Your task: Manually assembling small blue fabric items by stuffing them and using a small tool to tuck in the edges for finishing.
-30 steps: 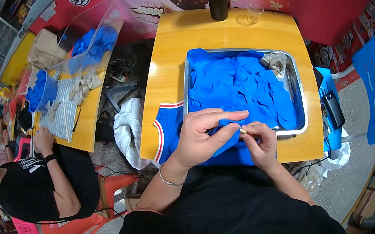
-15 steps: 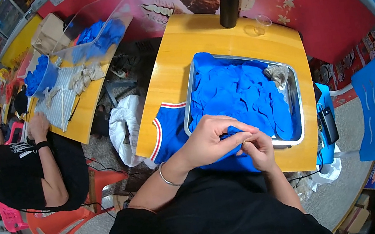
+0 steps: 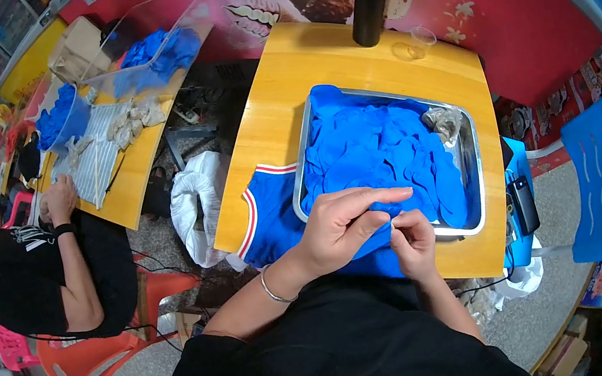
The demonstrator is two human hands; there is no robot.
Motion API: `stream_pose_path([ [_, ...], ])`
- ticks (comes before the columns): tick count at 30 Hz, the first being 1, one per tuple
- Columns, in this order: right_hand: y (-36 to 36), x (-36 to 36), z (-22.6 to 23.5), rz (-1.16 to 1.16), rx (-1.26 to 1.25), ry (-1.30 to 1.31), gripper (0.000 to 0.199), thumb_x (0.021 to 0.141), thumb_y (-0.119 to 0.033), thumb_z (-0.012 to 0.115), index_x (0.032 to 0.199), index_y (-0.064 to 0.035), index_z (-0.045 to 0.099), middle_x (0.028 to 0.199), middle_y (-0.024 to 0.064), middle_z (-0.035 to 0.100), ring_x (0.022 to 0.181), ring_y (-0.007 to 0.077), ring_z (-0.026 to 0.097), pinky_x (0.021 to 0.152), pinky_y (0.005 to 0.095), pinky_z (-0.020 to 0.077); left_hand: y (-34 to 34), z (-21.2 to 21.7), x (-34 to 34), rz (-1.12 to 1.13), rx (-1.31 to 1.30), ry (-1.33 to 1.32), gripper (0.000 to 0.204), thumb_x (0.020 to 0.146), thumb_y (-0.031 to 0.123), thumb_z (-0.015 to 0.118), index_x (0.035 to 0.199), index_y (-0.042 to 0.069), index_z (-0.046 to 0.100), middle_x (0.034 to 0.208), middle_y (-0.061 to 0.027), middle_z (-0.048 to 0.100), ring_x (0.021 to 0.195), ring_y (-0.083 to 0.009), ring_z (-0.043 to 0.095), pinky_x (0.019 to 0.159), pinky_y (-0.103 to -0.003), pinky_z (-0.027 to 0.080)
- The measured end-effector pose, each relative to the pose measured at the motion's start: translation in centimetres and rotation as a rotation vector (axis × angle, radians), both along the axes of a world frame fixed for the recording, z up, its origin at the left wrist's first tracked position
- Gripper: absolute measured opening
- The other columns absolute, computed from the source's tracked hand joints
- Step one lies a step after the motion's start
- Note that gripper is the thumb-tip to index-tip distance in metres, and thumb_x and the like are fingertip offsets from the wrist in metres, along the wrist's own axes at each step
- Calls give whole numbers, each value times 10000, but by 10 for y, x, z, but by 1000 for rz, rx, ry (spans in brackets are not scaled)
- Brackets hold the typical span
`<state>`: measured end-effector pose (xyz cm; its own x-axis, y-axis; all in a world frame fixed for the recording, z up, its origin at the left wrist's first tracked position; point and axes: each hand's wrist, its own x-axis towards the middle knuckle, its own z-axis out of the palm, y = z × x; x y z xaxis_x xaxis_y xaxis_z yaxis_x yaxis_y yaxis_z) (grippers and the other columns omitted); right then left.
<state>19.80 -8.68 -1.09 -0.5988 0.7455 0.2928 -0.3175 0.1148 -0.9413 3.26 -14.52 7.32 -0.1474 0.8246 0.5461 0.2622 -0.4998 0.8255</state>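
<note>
The left hand arches palm-inward, thumb and forefinger parted; just beside it the right hand, fingers bent, pinches a pale bit — too small to name. The step looks like fine two-handed fingerwork — the next move likely calls for a steady pinch. Beyond, blue pieces heap in the metal tray on the bench.

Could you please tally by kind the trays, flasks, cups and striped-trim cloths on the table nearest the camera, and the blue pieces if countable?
Metal tray: 1
Black flask: 1
Clear cup: 1
Blue cloth with striped trim: 1
Total: 4, leaving out the loose blue pieces, which overlap too much to count.
</note>
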Motion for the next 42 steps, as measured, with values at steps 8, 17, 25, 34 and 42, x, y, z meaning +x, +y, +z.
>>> stream_pose_path([
  [8, 2, -3, 2, -136, 223, 23, 181, 790, 79, 581, 955, 8, 604, 798, 116, 625, 704, 176, 611, 631, 264, 480, 0, 6, -7, -98, -120, 26, 225, 861, 191, 578, 976, 21, 671, 888, -122, 680, 764, -200, 659, 641, -265, 487],
  [17, 6, 1, 1, 45, 74, 53, 114, 841, 27, 555, 949, 3, 580, 806, 118, 611, 698, 177, 614, 621, 273, 489, 4, 5, -11, -187, -149, -6, 148, 841, 80, 584, 938, 13, 672, 859, -116, 683, 756, -188, 666, 648, -262, 496],
  [25, 1, 4, -4, 308, -375, 115, 71, 874, -43, 565, 940, -23, 548, 870, 70, 577, 709, 168, 612, 633, 273, 492, 3, 9, -8, -222, -199, -41, 151, 840, 77, 579, 931, 0, 671, 825, -127, 679, 721, -178, 663, 614, -251, 483],
  [34, -7, -5, -13, -41, -114, 80, 134, 830, 24, 602, 926, -42, 535, 884, 29, 585, 773, 89, 552, 685, 225, 445, 6, 0, -5, -165, -179, -35, 137, 831, 46, 583, 930, -6, 661, 927, -139, 680, 850, -204, 670, 738, -284, 519],
  [42, -12, -9, -10, -34, -162, 79, 106, 848, -10, 595, 921, -41, 526, 891, 34, 587, 737, 63, 522, 673, 212, 428, 4, -2, -8, -136, -203, -13, 177, 853, 92, 573, 970, -14, 654, 923, -132, 681, 851, -197, 669, 734, -276, 514],
])
